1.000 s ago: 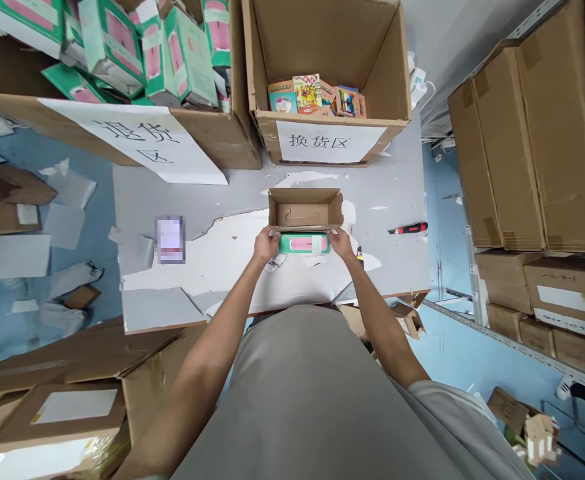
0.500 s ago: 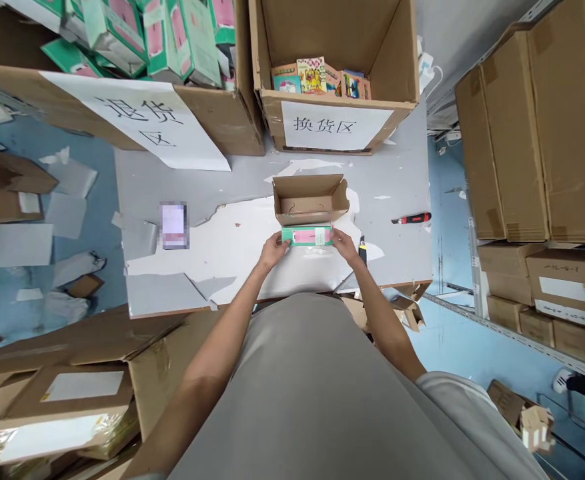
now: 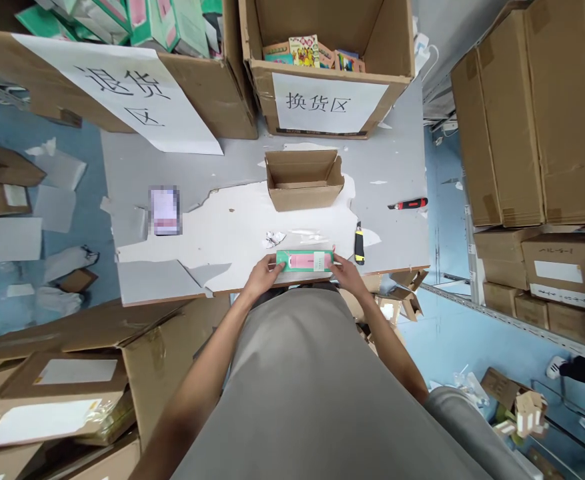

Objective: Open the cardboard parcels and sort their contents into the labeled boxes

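- Clock directions taken from the green-and-pink product box point(image 3: 299, 261), 12 being straight away from the wearer.
- Big carton with the 退货区 sign point(image 3: 122, 90), between 10 and 11 o'clock: several green-and-pink boxes point(image 3: 189, 30) jumbled inside, cut off by the top of the view.
- Carton with the 换货区 sign point(image 3: 329, 103), 12 o'clock, at the far side of the table point(image 3: 217, 160): small colourful printed boxes point(image 3: 304, 51) low inside.
- Small open brown carton point(image 3: 304, 198), 12 o'clock, nearer, on the white torn sheet point(image 3: 222, 230); open side up, bare cardboard floor partly visible.
- Large open carton point(image 3: 159, 350), 8 o'clock, below table level: taped boxes with white labels point(image 3: 79, 400) inside.
- Product box lies lengthwise between the hands, by the table's near edge; pale label strip towards its right end. Cannot tell whether it rests on the table or is slightly lifted.
- Left hand point(image 3: 263, 275), 9 o'clock: thumb and fingers gripping the box's left end.
- Right hand point(image 3: 348, 272), 3 o'clock: gripping the opposite end.
- Crumpled paper point(image 3: 274, 239), 10 o'clock, near the box.
- Yellow-and-black utility knife point(image 3: 359, 243), between 2 and 3 o'clock, near the right hand; red-and-black utility knife point(image 3: 409, 204), 2 o'clock, farther out.
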`<act>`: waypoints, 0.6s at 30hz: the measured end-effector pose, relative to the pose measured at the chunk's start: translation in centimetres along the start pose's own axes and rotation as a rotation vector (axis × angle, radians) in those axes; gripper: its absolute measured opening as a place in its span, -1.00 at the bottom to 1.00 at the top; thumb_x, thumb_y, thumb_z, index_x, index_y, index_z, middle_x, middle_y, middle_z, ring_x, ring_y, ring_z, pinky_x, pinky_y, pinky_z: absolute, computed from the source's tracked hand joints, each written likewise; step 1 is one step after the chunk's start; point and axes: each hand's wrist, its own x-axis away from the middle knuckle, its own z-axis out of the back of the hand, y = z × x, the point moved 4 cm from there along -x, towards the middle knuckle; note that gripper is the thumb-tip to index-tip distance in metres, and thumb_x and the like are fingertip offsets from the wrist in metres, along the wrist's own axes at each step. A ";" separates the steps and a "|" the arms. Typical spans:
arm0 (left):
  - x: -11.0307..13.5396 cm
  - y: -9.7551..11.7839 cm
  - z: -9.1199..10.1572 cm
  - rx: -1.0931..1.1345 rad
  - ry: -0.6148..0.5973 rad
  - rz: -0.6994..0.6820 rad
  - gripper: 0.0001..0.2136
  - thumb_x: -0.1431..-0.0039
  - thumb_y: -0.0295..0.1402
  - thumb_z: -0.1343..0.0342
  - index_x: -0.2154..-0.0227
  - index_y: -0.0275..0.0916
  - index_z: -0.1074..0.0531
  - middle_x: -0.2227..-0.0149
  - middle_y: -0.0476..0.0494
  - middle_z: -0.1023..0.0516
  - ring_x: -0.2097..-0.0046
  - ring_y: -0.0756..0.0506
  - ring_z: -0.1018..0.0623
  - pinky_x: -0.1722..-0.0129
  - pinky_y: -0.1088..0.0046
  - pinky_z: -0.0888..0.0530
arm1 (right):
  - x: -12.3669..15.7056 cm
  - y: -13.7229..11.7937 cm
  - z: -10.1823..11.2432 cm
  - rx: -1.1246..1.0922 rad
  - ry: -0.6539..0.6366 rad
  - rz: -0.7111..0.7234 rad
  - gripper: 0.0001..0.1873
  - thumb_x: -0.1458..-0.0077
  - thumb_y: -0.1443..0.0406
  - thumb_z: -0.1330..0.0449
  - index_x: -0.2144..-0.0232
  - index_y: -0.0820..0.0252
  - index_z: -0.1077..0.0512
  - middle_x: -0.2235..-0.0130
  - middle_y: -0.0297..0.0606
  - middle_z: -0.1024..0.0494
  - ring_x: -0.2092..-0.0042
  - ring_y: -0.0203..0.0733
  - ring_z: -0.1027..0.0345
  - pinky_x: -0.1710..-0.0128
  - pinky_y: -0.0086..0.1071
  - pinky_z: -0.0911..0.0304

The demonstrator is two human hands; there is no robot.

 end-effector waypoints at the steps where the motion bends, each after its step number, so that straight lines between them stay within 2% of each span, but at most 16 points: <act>1: 0.4 -0.9 -0.5 -0.020 -0.005 0.047 -0.52 -0.25 0.04 -0.38 -0.04 -0.22 -0.59 -0.19 -0.40 -0.75 -0.18 -0.38 -0.75 -0.26 0.03 -0.66 | 0.4 0.5 -0.8 0.022 -0.031 -0.016 -0.43 -0.49 0.03 -0.17 -0.39 0.07 -0.57 -0.40 -0.07 -0.64 -0.23 0.10 -0.71 -0.28 -0.03 -0.60; 4: 0.6 -2.9 -1.6 -0.088 -0.002 0.128 -0.62 -0.29 -0.04 -0.37 0.02 -0.20 -0.56 -0.14 -0.37 -0.76 -0.17 -0.35 -0.74 -0.23 0.08 -0.66 | 0.2 1.5 -2.1 0.149 -0.058 -0.073 -0.54 -0.51 0.16 -0.14 -0.30 0.09 -0.61 -0.34 -0.10 -0.70 -0.26 0.05 -0.68 -0.31 -0.09 -0.56; 7: -0.2 -3.6 -1.5 -0.142 0.023 0.164 -0.70 -0.34 -0.18 -0.32 -0.02 -0.22 -0.56 -0.14 -0.38 -0.74 -0.16 -0.36 -0.74 -0.26 0.03 -0.65 | -1.2 2.0 -1.7 0.302 0.000 -0.159 -0.53 -0.50 0.20 -0.16 -0.31 0.23 -0.58 -0.32 0.07 -0.68 -0.30 0.14 -0.64 -0.36 -0.03 -0.51; 9: -1.3 -3.2 -0.5 -0.200 0.096 0.149 -0.63 -0.37 -0.26 -0.28 -0.17 -0.26 -0.54 -0.26 -0.49 -0.65 -0.24 -0.42 -0.70 -0.36 -0.07 -0.57 | -2.8 1.5 -0.9 0.406 0.081 -0.142 -0.45 -0.51 0.20 -0.16 -0.40 0.33 -0.49 -0.42 0.22 -0.57 -0.41 0.22 -0.51 -0.47 0.06 -0.39; 11: -2.8 -2.1 0.7 -0.312 0.204 0.069 -0.45 -0.39 -0.30 -0.26 -0.38 -0.29 -0.43 -0.43 -0.58 -0.47 -0.37 -0.48 -0.60 -0.46 -0.13 -0.47 | -4.9 0.2 -0.6 0.548 0.117 -0.050 -0.37 -0.51 0.22 -0.17 -0.49 0.37 -0.39 -0.50 0.26 -0.44 -0.51 0.25 -0.34 -0.54 0.08 -0.27; 13: -4.4 -0.7 1.4 -0.448 0.261 -0.023 -0.30 -0.38 -0.33 -0.27 -0.54 -0.26 -0.30 -0.53 -0.61 -0.30 -0.45 -0.52 -0.52 -0.49 -0.13 -0.43 | -7.2 -1.2 -1.3 0.717 0.061 0.032 -0.30 -0.48 0.26 -0.22 -0.55 0.36 -0.32 -0.52 0.24 -0.40 -0.52 0.25 -0.28 -0.55 0.04 -0.25; 14: -5.2 -0.2 1.4 -0.509 0.253 -0.050 -0.26 -0.37 -0.34 -0.28 -0.57 -0.24 -0.27 -0.55 -0.60 -0.26 -0.46 -0.53 -0.50 -0.48 -0.12 -0.44 | -8.4 -1.8 -1.9 0.798 0.005 0.049 -0.26 -0.46 0.27 -0.25 -0.58 0.33 -0.28 -0.52 0.22 -0.40 -0.51 0.25 -0.27 -0.53 0.03 -0.26; 16: -6.3 0.5 1.0 -0.586 0.197 -0.059 -0.28 -0.34 -0.37 -0.30 -0.54 -0.17 -0.34 -0.51 -0.56 -0.29 -0.45 -0.54 -0.49 -0.42 -0.12 -0.50 | -10.2 -2.5 -3.3 0.942 -0.096 0.049 -0.19 -0.43 0.30 -0.30 -0.62 0.28 -0.22 -0.50 0.20 -0.41 -0.48 0.25 -0.28 -0.49 0.03 -0.30; 18: -6.8 0.6 0.5 -0.624 0.154 -0.053 -0.40 -0.33 -0.42 -0.27 -0.43 -0.12 -0.48 -0.41 -0.49 -0.40 -0.38 -0.51 -0.53 -0.35 -0.10 -0.55 | -11.3 -3.0 -4.5 1.025 -0.152 0.050 -0.25 -0.46 0.35 -0.27 -0.60 0.24 -0.26 -0.48 0.19 -0.42 -0.45 0.21 -0.30 -0.44 -0.01 -0.33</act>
